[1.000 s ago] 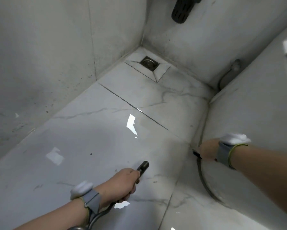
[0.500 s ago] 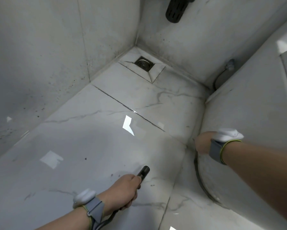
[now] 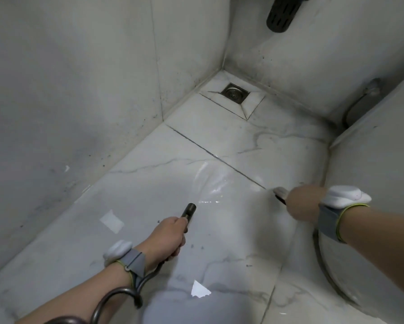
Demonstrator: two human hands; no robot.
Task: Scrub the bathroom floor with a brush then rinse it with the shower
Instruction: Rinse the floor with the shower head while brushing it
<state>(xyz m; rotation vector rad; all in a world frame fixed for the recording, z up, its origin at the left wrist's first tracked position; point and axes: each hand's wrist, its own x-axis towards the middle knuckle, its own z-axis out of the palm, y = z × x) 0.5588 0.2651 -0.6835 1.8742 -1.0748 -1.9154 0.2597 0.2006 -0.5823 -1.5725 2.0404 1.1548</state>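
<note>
Both hands (image 3: 167, 237) (image 3: 301, 203) low, gripping spray nozzle (image 3: 189, 211), brush (image 3: 280, 192).

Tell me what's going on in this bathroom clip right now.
A person is rinsing the white marble-look tiled floor. The left hand grips a dark metal spray nozzle on a flexible metal hose, and water fans out across the tile ahead of it. The right hand holds a brush, mostly hidden, low by the toilet base. The square steel floor drain sits in the far corner.
</note>
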